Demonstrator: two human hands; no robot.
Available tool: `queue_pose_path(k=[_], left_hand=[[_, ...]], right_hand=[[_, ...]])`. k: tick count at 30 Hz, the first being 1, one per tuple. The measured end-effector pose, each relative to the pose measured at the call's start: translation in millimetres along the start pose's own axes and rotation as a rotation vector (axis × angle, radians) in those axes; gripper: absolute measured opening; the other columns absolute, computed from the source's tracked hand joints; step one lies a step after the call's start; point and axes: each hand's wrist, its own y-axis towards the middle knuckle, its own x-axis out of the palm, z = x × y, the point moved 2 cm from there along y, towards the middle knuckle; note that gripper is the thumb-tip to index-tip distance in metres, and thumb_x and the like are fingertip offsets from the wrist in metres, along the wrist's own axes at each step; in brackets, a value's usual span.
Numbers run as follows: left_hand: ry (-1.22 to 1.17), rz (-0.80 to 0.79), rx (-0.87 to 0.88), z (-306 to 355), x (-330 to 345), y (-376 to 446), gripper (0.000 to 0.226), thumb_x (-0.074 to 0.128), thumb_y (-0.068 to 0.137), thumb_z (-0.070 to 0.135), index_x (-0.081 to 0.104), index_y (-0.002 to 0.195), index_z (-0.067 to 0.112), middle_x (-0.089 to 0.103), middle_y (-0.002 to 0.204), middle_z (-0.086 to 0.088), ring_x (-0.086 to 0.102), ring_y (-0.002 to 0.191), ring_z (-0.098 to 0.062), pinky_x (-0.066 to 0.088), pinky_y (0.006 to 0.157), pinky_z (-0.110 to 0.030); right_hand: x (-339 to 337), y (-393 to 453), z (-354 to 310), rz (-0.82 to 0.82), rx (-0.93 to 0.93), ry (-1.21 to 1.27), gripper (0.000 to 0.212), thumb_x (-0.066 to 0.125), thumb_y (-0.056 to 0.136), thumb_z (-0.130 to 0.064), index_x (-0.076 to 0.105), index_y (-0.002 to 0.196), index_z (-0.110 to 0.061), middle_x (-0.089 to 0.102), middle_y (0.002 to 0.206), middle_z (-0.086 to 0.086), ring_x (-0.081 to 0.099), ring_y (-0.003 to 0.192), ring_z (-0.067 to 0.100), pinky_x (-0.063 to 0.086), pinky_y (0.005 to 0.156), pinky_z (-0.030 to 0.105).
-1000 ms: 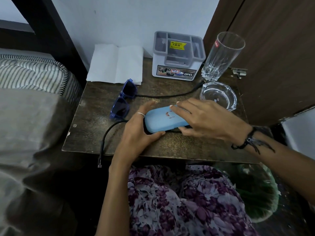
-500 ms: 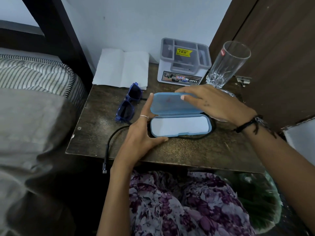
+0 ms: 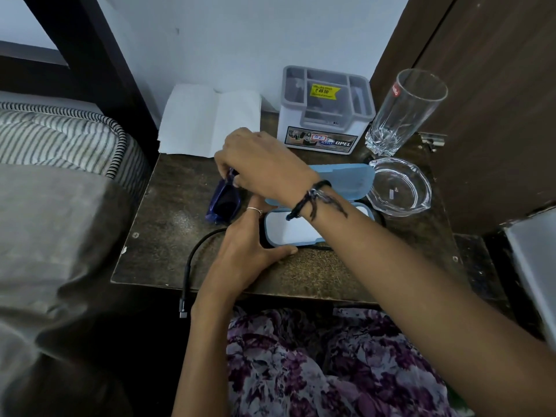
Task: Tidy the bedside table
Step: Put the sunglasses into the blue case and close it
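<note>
A: What are the hands doing?
B: The right hand [image 3: 258, 159] is crossing over the left, fingers pinching the sunglasses [image 3: 224, 200]. The left hand [image 3: 245, 248] is gripping the near end of the case [image 3: 316, 206].
A: Changed from before?
B: The right hand was lifting the lid; the case is now lying open, white lining showing, nothing inside.
A: Beyond them?
B: An organizer [image 3: 326, 115], a glass [image 3: 403, 112] and an ashtray [image 3: 400, 188].

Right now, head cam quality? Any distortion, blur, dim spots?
Head view: wide-angle bending shows on the door frame. The dark table is dimly lit. The right hand on the sunglasses reads clearly. The bedding at left looks soft and smeared.
</note>
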Motion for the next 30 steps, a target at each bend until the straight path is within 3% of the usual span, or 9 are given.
queue_pose_path(k=[2, 6, 10, 14, 19, 22, 24, 28, 30], left_hand=[[-0.005, -0.005, 0.006, 0.4, -0.2, -0.2, 0.083, 0.081, 0.065, 0.015, 0.034, 0.133, 0.022, 0.050, 0.103, 0.022, 0.048, 0.104, -0.006, 0.038, 0.070, -0.006], [-0.013, -0.016, 0.002, 3.9, -1.5, -0.8, 0.095, 0.082, 0.064, 0.014, 0.026, 0.139, 0.032, 0.052, 0.114, 0.010, 0.049, 0.109, -0.007, 0.040, 0.087, -0.021], [-0.047, -0.014, 0.000, 2.2, -1.3, -0.5, 0.085, 0.082, 0.062, 0.010, 0.033, 0.128, 0.032, 0.054, 0.112, 0.010, 0.054, 0.108, -0.010, 0.042, 0.088, -0.019], [-0.049, 0.015, 0.025, 0.6, 0.2, -0.8, 0.075, 0.082, 0.063, 0.008, 0.028, 0.108, 0.032, 0.052, 0.108, 0.022, 0.052, 0.104, -0.006, 0.039, 0.077, -0.006], [-0.066, 0.008, 0.084, -3.5, 0.9, 0.6, 0.071, 0.081, 0.064, 0.006, 0.038, 0.121, 0.001, 0.028, 0.092, 0.066, 0.053, 0.087, 0.023, 0.038, 0.076, 0.005], [-0.144, 0.001, 0.086, -4.9, 1.8, 1.5, 0.081, 0.081, 0.064, 0.006, 0.027, 0.119, 0.031, 0.047, 0.111, 0.040, 0.055, 0.095, 0.020, 0.044, 0.083, -0.002], [-0.171, 0.008, 0.064, -5.9, 2.2, 2.2, 0.087, 0.081, 0.063, 0.003, 0.023, 0.115, 0.040, 0.050, 0.111, 0.026, 0.056, 0.097, 0.018, 0.044, 0.084, -0.003], [-0.176, 0.004, 0.064, -8.2, 1.9, 4.4, 0.109, 0.081, 0.063, 0.002, 0.007, 0.133, 0.039, 0.043, 0.116, 0.026, 0.050, 0.101, 0.023, 0.042, 0.088, -0.003], [-0.174, -0.012, 0.075, -7.3, 1.6, 4.4, 0.110, 0.080, 0.064, 0.001, 0.007, 0.137, 0.036, 0.041, 0.118, 0.029, 0.048, 0.102, 0.025, 0.041, 0.087, -0.001]], right_hand=[[-8.0, -4.3, 2.2, 0.051, -0.006, -0.007, 0.015, 0.057, 0.084, -0.012, 0.060, 0.096, -0.020, 0.060, 0.099, 0.000, 0.050, 0.103, 0.020, 0.035, 0.084, 0.031], [-42.1, -31.3, 4.4, 0.231, 0.056, 0.035, 0.015, 0.059, 0.086, -0.023, 0.060, 0.100, -0.020, 0.063, 0.096, 0.003, 0.054, 0.098, 0.024, 0.035, 0.077, 0.033], [-77.6, -78.8, 13.5, 0.340, 0.224, 0.197, 0.014, 0.062, 0.084, -0.021, 0.060, 0.097, -0.017, 0.062, 0.094, 0.004, 0.056, 0.090, 0.025, 0.041, 0.074, 0.034], [-74.5, -123.9, 19.4, 0.107, 0.348, 0.238, 0.010, 0.063, 0.084, -0.024, 0.056, 0.092, -0.024, 0.059, 0.090, -0.003, 0.056, 0.082, 0.022, 0.046, 0.071, 0.038], [-37.7, -141.6, 17.5, -0.064, 0.432, 0.121, 0.014, 0.058, 0.088, -0.027, 0.053, 0.101, -0.027, 0.060, 0.098, -0.004, 0.060, 0.090, 0.023, 0.040, 0.068, 0.033], [-15.8, -139.6, 19.5, -0.050, 0.450, 0.066, 0.019, 0.053, 0.092, -0.025, 0.051, 0.111, -0.024, 0.058, 0.105, -0.001, 0.059, 0.095, 0.025, 0.036, 0.067, 0.031], [-10.3, -140.0, 20.8, -0.018, 0.455, 0.070, 0.024, 0.054, 0.092, -0.027, 0.052, 0.115, -0.023, 0.057, 0.106, -0.001, 0.060, 0.095, 0.023, 0.036, 0.067, 0.030], [-16.4, -147.1, 24.8, 0.232, 0.460, 0.155, 0.018, 0.054, 0.093, -0.029, 0.059, 0.107, -0.018, 0.060, 0.098, -0.002, 0.061, 0.078, 0.018, 0.044, 0.058, 0.027], [-21.1, -152.0, 33.2, 0.373, 0.496, 0.204, 0.020, 0.048, 0.096, -0.026, 0.059, 0.111, -0.018, 0.061, 0.107, -0.002, 0.058, 0.089, 0.014, 0.043, 0.064, 0.024]])
